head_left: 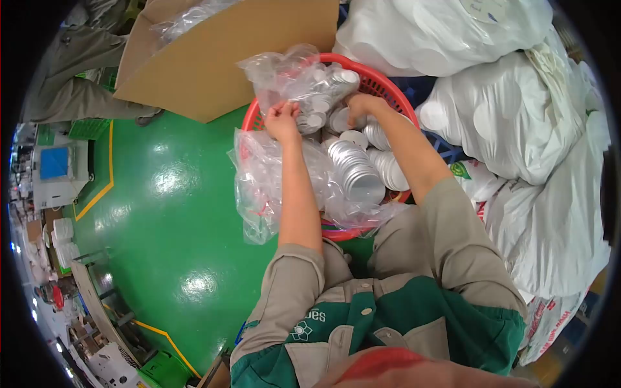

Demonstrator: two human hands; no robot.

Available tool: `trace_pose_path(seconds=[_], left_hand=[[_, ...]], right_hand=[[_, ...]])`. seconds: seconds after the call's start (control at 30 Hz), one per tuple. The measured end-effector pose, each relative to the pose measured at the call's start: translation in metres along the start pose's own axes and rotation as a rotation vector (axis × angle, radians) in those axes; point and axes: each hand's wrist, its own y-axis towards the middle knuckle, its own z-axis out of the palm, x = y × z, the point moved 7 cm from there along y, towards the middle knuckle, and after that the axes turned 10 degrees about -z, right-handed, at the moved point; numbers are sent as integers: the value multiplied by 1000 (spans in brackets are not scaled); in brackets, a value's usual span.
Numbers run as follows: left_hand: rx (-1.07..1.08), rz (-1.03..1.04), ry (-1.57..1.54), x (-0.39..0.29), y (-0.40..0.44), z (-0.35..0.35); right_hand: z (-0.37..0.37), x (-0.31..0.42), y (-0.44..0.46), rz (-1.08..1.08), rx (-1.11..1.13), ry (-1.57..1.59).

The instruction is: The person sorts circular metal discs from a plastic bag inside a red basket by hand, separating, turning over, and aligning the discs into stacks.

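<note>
A red plastic basket [394,94] in front of me holds stacks of round, flat, silvery-white discs [354,171]. In its far part lies a clear plastic bag [275,74] with more small discs inside. My left hand [283,121] is at the left of the basket, its fingers pinched on the clear plastic. On the right, my right hand [363,108] reaches down among the discs beside the bag with bent fingers. What its fingertips hold is hidden. Another clear plastic sheet or bag [259,187] hangs over the basket's near-left rim.
A large cardboard box [220,61] with clear plastic inside stands beyond the basket. White sacks with round shapes inside [504,116] are piled at the right. Another person's legs [77,71] are at the far left. Green floor [174,187] with yellow lines spreads leftward.
</note>
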Motion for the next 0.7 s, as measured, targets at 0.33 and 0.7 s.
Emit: trace_pose_path(seconds=[0.33, 0.7], left_hand=[[253, 172, 455, 12, -21, 34], [539, 579, 1316, 15, -150, 131]], right_hand=[[-137, 16, -177, 360, -943, 271], [-54, 32, -275, 78, -1903, 1673]])
